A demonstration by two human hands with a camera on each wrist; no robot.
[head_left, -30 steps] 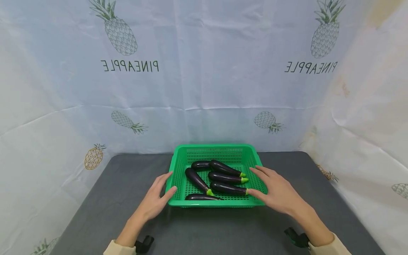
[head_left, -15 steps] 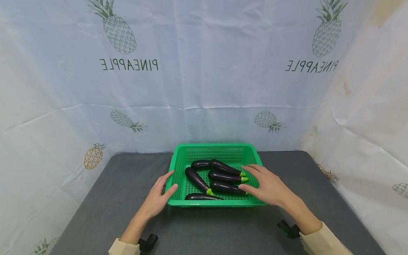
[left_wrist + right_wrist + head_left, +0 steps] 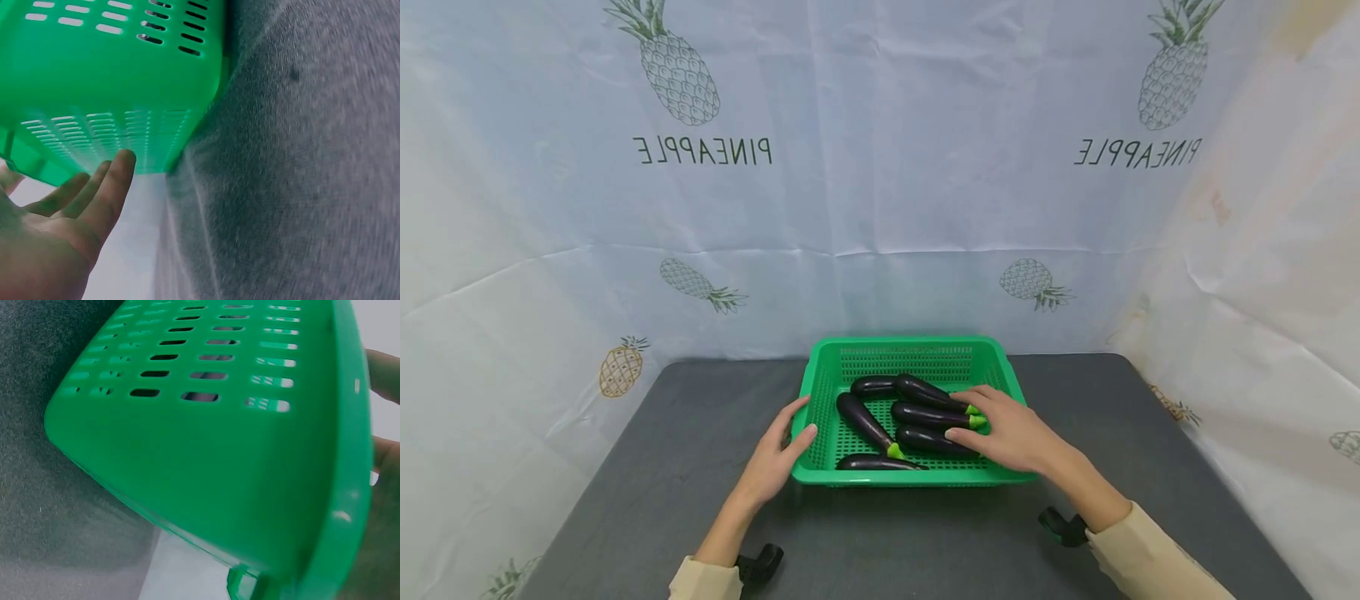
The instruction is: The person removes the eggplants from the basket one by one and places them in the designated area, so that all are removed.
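Observation:
Several dark eggplants with green stems, one of them an eggplant [image 3: 863,421] lying aslant at the left, rest in a green perforated basket [image 3: 895,478]. My left hand [image 3: 769,458] is at the basket's left side, fingers extended and thumb by the rim; the left wrist view shows the hand [image 3: 69,231] beside the basket's outer wall [image 3: 119,81]. Over the right rim reaches my right hand [image 3: 1011,433], fingers spread above the stem ends of the right-hand eggplants; contact cannot be told. In the right wrist view the basket wall [image 3: 187,444] hides most of the hand [image 3: 384,506].
The basket stands on a dark grey table [image 3: 887,542], near its back edge. Behind and at the sides hangs a pale cloth [image 3: 910,200] with pineapple prints. A black strap mount [image 3: 760,565] is at the left wrist, another mount [image 3: 1063,527] at the right.
My right hand has moved left, from the basket's right rim to over the eggplants' stem ends. The left hand has shifted only slightly by the left rim. The eggplants lie as before.

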